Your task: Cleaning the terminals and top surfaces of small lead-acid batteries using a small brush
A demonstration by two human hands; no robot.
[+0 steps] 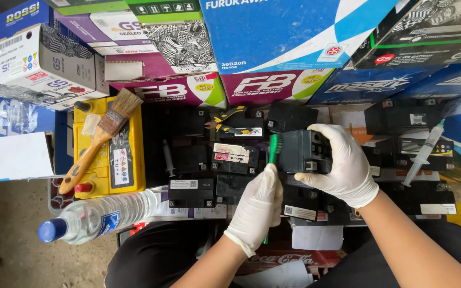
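Small black battery (pixel 301 151), boxy, held above a crowd of other black batteries (pixel 209 176); long axis roughly left to right, terminal face turned toward the camera. Right hand (pixel 342 165), white-gloved, fingers wrapped over its top and right end, clamped on it. Green-handled tool (pixel 272 148), slim, long axis near upright, upper tip touching the battery's left edge; left hand (pixel 257 205), white-gloved, closed around its shaft. To the left: yellow battery (pixel 129 160) with a wooden paintbrush (pixel 100 138) lying diagonally across it; clear water bottle (pixel 100 216), blue cap, on its side. Cardboard boxes (pixel 273 85) stacked behind.
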